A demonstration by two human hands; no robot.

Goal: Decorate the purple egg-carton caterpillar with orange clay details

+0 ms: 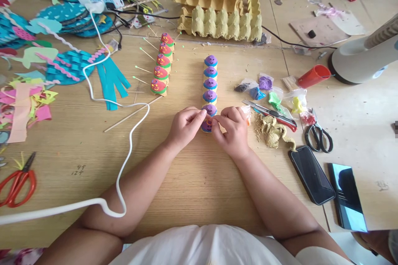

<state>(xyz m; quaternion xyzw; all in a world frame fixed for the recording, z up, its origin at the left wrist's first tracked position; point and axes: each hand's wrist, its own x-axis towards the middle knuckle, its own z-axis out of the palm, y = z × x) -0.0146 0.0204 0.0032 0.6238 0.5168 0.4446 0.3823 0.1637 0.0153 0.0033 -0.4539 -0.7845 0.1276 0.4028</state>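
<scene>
A row of egg-carton bumps [210,84], covered in purple and blue clay with small faces, runs away from me down the middle of the table. At its near end, the closest bump [206,126] bears a thin orange line. My left hand [188,127] comes in from the left, thumb and fingers pinched together beside that bump. From the right, my right hand [232,130] bends its fingers in a pinch over the same bump. Whatever lies between the fingertips is too small to make out. Further left stands a finished-looking row of red and green bumps [161,72] with green-tipped sticks.
Bags of coloured clay [265,83], a box cutter [273,114], black scissors [319,136] and two phones [311,175] lie to the right. Egg cartons [226,25] sit behind. A white cable [130,140] crosses the left side, near red scissors [19,184].
</scene>
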